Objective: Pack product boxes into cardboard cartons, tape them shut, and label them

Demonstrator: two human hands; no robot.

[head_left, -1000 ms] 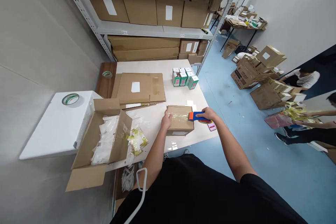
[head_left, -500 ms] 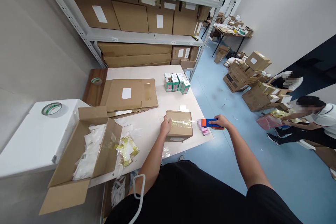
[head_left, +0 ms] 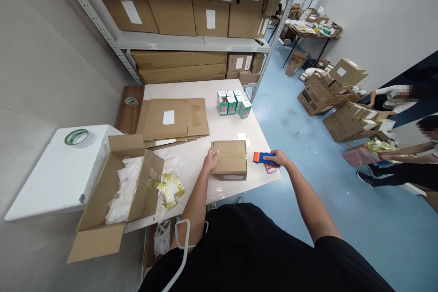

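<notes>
A small closed cardboard box [head_left: 228, 157] sits near the front edge of the white table, a strip of clear tape across its top. My left hand [head_left: 211, 160] grips the box at its left side, fingers bent over the edge. To the right of the box, my right hand [head_left: 279, 158] is closed around a blue tape dispenser [head_left: 268, 159] with an orange front end. The dispenser is apart from the box and over a small pink printed item [head_left: 271, 170], mostly hidden under it. White paper slips [head_left: 242, 137] lie just behind the box.
Flattened cartons [head_left: 173, 121] and small green-and-white boxes [head_left: 236, 104] lie farther back. At left stands an open carton [head_left: 137, 198] of white packets, beside yellow packets [head_left: 170, 190]. A metal shelf [head_left: 191, 44] rises behind. Two people work among stacked boxes [head_left: 342, 125] at right.
The box has shifted slightly left with my left hand. My right hand and the dispenser have also moved a little left. The tape stretched between box and dispenser no longer shows. The view has shifted slightly.
</notes>
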